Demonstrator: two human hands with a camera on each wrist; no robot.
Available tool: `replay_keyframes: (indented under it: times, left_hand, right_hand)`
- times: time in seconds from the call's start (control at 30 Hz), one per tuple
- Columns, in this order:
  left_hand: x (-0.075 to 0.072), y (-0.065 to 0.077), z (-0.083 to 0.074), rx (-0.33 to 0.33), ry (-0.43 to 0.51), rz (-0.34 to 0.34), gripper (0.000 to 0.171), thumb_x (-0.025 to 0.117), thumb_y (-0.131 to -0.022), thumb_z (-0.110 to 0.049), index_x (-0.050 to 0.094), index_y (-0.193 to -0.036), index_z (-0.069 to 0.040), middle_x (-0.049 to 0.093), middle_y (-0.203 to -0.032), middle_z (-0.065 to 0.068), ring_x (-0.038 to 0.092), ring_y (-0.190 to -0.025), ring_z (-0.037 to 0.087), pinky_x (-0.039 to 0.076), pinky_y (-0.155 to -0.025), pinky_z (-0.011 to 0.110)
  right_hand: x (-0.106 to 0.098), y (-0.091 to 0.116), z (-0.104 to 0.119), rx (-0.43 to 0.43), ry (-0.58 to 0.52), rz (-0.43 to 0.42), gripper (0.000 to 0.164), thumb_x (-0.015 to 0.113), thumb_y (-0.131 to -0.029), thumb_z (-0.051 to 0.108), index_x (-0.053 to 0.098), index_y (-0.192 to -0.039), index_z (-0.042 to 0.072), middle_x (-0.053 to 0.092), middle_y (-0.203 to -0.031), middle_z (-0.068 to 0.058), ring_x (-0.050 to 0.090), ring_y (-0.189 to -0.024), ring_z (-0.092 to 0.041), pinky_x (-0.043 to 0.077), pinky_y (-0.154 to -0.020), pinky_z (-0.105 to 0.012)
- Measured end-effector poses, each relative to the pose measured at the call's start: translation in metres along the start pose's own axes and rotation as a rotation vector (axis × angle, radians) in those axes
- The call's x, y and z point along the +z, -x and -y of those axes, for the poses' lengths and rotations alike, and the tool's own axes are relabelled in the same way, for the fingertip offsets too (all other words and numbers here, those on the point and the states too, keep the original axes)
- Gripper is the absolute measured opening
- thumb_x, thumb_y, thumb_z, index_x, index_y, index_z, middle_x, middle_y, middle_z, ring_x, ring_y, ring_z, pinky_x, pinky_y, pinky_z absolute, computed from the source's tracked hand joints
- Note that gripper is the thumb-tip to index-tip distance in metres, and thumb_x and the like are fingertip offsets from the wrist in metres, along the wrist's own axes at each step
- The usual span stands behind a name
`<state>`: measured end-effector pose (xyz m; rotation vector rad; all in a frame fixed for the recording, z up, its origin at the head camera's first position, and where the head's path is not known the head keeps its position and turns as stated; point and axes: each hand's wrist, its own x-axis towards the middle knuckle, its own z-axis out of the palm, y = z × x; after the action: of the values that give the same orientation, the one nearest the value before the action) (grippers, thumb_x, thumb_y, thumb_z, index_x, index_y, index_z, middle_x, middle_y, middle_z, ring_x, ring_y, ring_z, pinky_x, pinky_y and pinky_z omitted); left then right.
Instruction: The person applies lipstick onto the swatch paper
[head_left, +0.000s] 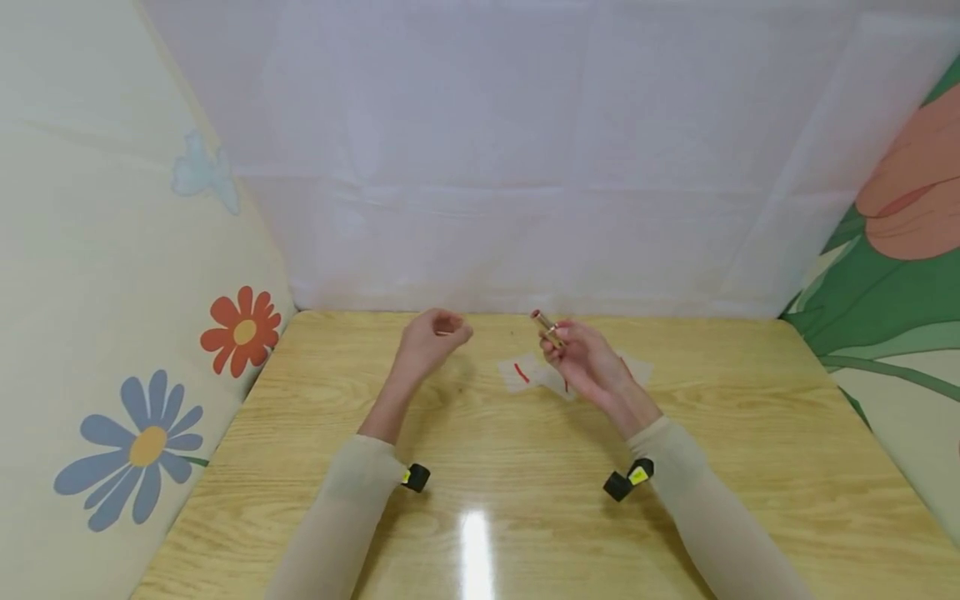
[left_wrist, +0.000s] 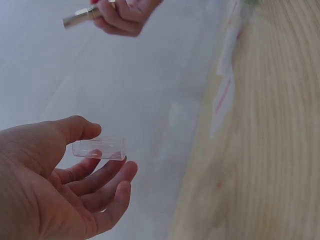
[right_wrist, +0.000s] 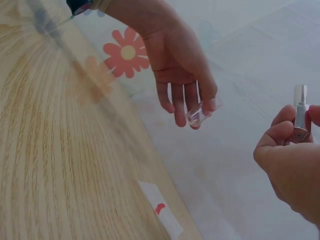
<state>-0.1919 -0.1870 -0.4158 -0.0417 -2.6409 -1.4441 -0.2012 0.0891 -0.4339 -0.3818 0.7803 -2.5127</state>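
Observation:
My right hand (head_left: 588, 358) holds a gold lipstick tube (head_left: 548, 327), its dark red end pointing up and to the left. In the right wrist view the lipstick (right_wrist: 300, 111) stands upright between the thumb and curled fingers. My left hand (head_left: 432, 343) pinches a small clear plastic cap (left_wrist: 99, 148) between thumb and fingertips. Both hands are raised over the far part of the table, apart from each other. Beneath the right hand lie white paper pieces (head_left: 517, 374) with red strokes, partly covered by that hand.
The wooden table (head_left: 480, 450) ends at a white cloth backdrop (head_left: 480, 167). Flower-printed cloths hang at the left (head_left: 67, 292) and right. A black wrist camera (head_left: 417, 477) sits on the left sleeve and another (head_left: 618, 486) on the right.

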Motion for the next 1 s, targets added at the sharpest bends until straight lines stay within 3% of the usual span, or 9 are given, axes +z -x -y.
replay_keyframes:
  times: [0.17, 0.37, 0.63, 1.0]
  left_hand:
    - [0.005, 0.006, -0.021, 0.096, -0.003, 0.05, 0.034, 0.071, -0.097, -0.028, 0.067, -0.123, -0.007, 0.07, -0.111, 0.008, 0.066, -0.102, 0.026, 0.054, -0.086, 0.044]
    - [0.006, 0.014, -0.034, 0.208, -0.036, 0.09, 0.031, 0.069, -0.099, -0.035, 0.068, -0.125, -0.019, 0.069, -0.106, -0.001, 0.065, -0.097, 0.018, 0.054, -0.081, 0.043]
    - [0.011, 0.017, -0.043, 0.37, -0.058, 0.184, 0.027, 0.07, -0.098, -0.031, 0.072, -0.122, -0.016, 0.067, -0.098, -0.004, 0.062, -0.091, 0.014, 0.052, -0.084, 0.039]
    - [0.013, 0.019, -0.047, 0.423, -0.129, 0.212, 0.031, 0.075, -0.095, -0.029, 0.074, -0.124, -0.018, 0.061, -0.101, 0.002, 0.057, -0.092, 0.019, 0.049, -0.081, 0.041]
  right_hand:
    - [0.001, 0.0, -0.001, 0.0, 0.011, 0.011, 0.028, 0.035, -0.1, -0.006, 0.059, -0.087, 0.002, 0.061, -0.096, -0.012, 0.056, -0.079, -0.02, 0.045, -0.074, -0.023]
    - [0.002, 0.0, -0.002, -0.001, 0.022, 0.006, 0.028, 0.034, -0.1, -0.007, 0.058, -0.088, 0.001, 0.062, -0.095, -0.012, 0.057, -0.079, -0.02, 0.045, -0.073, -0.024]
    - [0.001, -0.002, -0.006, -0.018, 0.085, -0.02, 0.022, 0.041, -0.099, -0.008, 0.06, -0.091, 0.0, 0.066, -0.092, -0.011, 0.059, -0.077, -0.019, 0.047, -0.074, -0.024]
    - [0.002, -0.002, -0.01, -0.097, 0.24, -0.112, 0.026, 0.043, -0.1, -0.009, 0.064, -0.094, 0.003, 0.065, -0.088, -0.007, 0.058, -0.074, -0.014, 0.049, -0.072, -0.023]
